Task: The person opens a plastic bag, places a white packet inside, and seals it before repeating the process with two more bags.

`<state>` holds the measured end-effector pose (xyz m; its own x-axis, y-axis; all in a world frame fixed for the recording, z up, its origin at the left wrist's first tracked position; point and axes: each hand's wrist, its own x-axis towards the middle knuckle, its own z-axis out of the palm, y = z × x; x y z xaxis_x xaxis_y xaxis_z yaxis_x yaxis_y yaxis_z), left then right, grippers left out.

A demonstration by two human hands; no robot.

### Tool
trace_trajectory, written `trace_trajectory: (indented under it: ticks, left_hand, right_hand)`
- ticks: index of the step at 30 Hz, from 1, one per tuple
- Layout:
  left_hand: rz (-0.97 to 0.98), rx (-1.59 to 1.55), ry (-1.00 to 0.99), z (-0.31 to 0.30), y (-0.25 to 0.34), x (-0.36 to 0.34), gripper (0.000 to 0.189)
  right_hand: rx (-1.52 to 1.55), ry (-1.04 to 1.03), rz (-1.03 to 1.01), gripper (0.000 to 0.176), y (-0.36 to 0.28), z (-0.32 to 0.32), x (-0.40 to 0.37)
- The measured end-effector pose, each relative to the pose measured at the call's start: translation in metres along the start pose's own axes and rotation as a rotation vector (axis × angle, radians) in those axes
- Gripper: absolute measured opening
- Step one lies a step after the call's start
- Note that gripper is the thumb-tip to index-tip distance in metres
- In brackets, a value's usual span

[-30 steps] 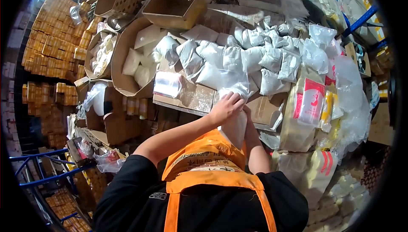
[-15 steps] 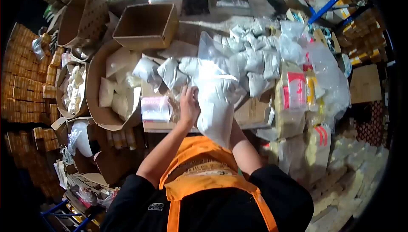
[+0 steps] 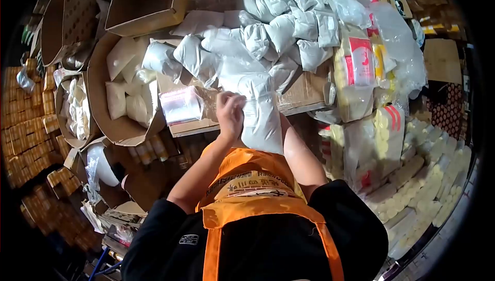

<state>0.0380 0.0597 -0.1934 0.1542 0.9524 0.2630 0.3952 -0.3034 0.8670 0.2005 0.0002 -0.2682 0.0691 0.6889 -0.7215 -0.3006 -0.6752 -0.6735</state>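
A large clear bag with pale contents (image 3: 258,111) hangs upright in front of the orange apron (image 3: 252,178). My left hand (image 3: 230,112) is at the bag's left edge, its fingers curled; what they pinch there is too small to make out. My right forearm (image 3: 299,157) reaches up behind the bag, which hides the right hand. Just beyond the bag's top, several filled pale bags (image 3: 281,31) are heaped on the cardboard-covered table (image 3: 309,93). A pack of clear plastic sleeves (image 3: 181,106) lies left of my left hand.
An open empty carton (image 3: 149,3) stands at the back left. Nearer is a big round-sided carton (image 3: 98,100) holding pale bags. Packs with pink and yellow print (image 3: 361,59) and clear plastic bags (image 3: 394,49) are at the right. Long wrapped rolls (image 3: 428,188) lie lower right.
The view has shifted, so the table's items appear higher and the right-hand rolls show more. The held bag's clear upper part, raised before, now lies folded toward the heap.
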Motion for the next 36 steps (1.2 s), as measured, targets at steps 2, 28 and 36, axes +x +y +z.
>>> trace_trajectory:
  ticks: [2,28,36]
  left_hand:
    - [-0.381,-0.191,0.27,0.021,-0.012,-0.006,0.028]
    - [-1.346,-0.844,-0.27,0.147,-0.214,-0.14,0.045]
    - [-1.065,-0.032,-0.732,0.101,-0.163,-0.097,0.029]
  right_hand:
    - [0.018,-0.025,0.069,0.048,0.01,-0.002,0.001]
    - [-1.012,0.303,-0.032,0.036,0.037,-0.058,0.08]
    - [-0.219,-0.051,0.22,0.043,0.096,-0.089,0.081]
